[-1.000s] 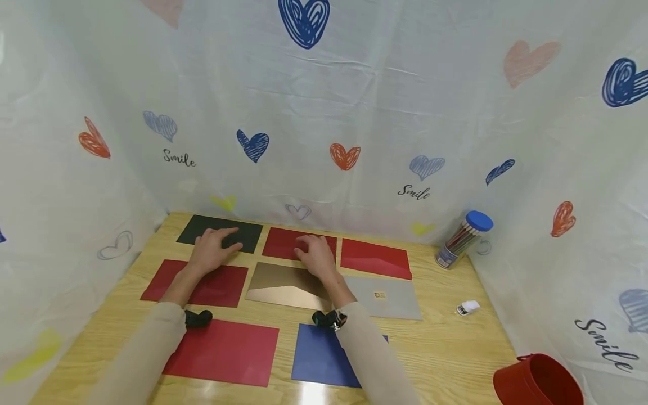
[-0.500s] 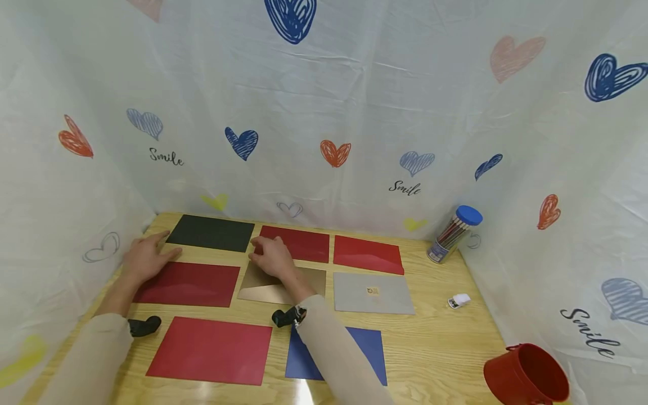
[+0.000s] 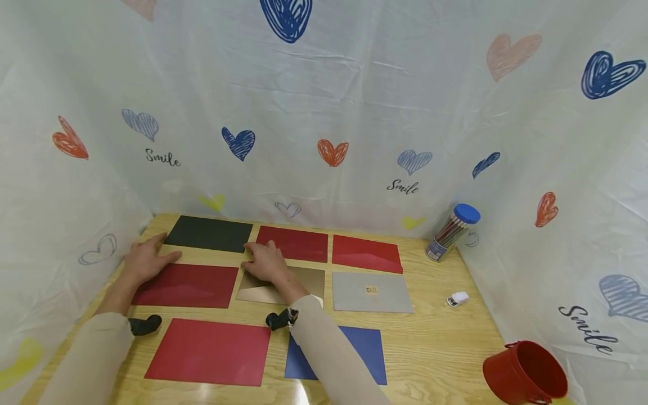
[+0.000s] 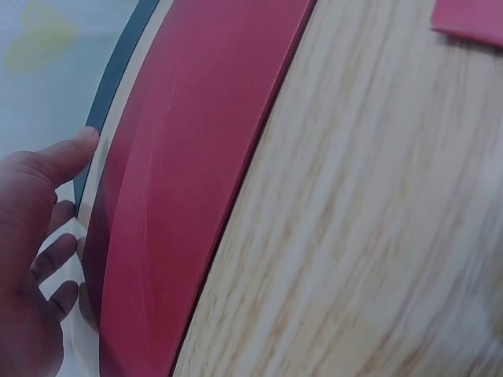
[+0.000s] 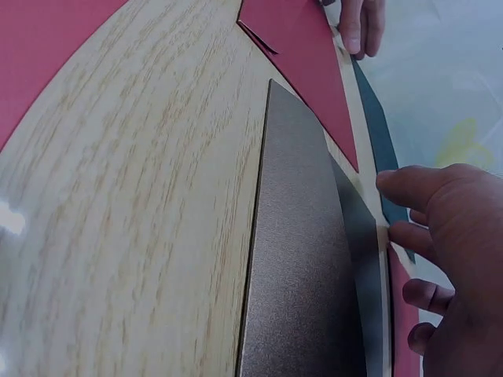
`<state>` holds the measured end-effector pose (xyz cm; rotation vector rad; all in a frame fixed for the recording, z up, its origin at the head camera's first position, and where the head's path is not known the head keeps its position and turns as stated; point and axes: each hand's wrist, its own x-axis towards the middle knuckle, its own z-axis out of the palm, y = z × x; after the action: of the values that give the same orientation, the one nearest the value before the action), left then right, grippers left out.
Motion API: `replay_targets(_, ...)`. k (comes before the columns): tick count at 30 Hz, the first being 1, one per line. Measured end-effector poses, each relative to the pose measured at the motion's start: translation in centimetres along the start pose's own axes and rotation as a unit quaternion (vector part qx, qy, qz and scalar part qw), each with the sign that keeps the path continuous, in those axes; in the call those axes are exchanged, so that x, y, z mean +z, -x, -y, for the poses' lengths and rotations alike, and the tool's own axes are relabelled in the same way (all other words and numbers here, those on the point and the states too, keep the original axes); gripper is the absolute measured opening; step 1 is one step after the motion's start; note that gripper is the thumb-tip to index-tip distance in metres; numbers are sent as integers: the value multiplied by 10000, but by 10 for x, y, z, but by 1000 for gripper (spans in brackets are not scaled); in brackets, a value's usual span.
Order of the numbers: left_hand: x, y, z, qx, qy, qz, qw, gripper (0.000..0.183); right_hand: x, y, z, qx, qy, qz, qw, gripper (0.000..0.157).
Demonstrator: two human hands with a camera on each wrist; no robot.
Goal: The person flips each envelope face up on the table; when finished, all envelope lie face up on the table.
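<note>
A dark green envelope (image 3: 208, 233) lies flat at the back left of the table. My left hand (image 3: 144, 261) is at its left end, fingertips right at the edge and the thumb apart from the fingers. At its lower right corner is my right hand (image 3: 265, 261), with fingertips close to the edge. Below the left hand lies a dark red envelope (image 3: 189, 286). The right hand covers part of a shiny brown envelope (image 5: 299, 236). In the left wrist view the left thumb (image 4: 75, 153) overlaps the green edge.
More envelopes lie in rows: dark red (image 3: 304, 244), bright red (image 3: 367, 254), grey with a sticker (image 3: 395, 298), pinkish red (image 3: 210, 351) and blue (image 3: 367, 351). To the right stand a blue-lidded pencil tub (image 3: 448, 235), a small white bottle (image 3: 458, 298) and a red bucket (image 3: 511, 374).
Both hands have moved left, the left one off the green envelope to its left edge, the right one from the dark red envelope to the green one's corner. The view has shifted slightly.
</note>
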<state>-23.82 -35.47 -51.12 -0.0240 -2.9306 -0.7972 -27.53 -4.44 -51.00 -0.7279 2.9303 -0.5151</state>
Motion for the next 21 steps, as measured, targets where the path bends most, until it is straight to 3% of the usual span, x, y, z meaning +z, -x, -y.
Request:
replay_targets(9,1,-3,-4,-259,184,-13,9995,78,1,-1,-1,-86,-51,-23,9999,51)
replay_targets(14,-1,-3,-3,-94,296,-82,9995,74,0,0,-4,-181,-226,-34,9996,51)
replay_targets(21,0,-5,-2,-2,1065,-56,9943,70,0,2,-7,-144,-546,87,9984,54)
